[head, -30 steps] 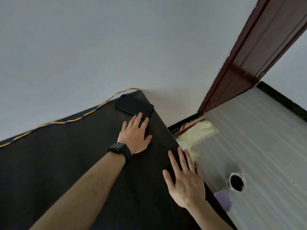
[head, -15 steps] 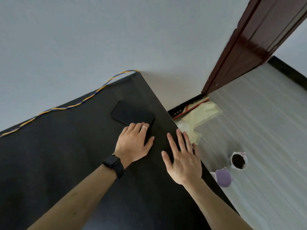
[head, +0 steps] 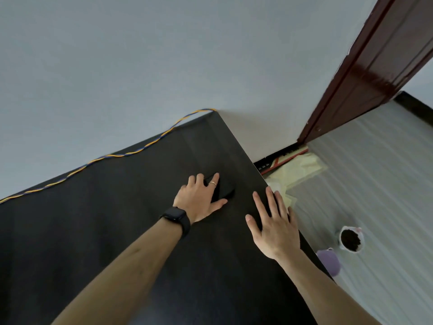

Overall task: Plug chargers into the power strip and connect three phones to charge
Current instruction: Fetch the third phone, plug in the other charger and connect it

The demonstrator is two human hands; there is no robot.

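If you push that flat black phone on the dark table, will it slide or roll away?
The flat black phone would probably slide, not roll: it is thin and lies flat. The dark table looks smooth, so it may glide easily. It seems stiff, since it keeps its slab shape under the left hand. It sits near the table's right edge, so a hard push might drop it.

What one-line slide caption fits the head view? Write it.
Left hand covers a black phone on the dark table; right hand lies flat at the table's edge.
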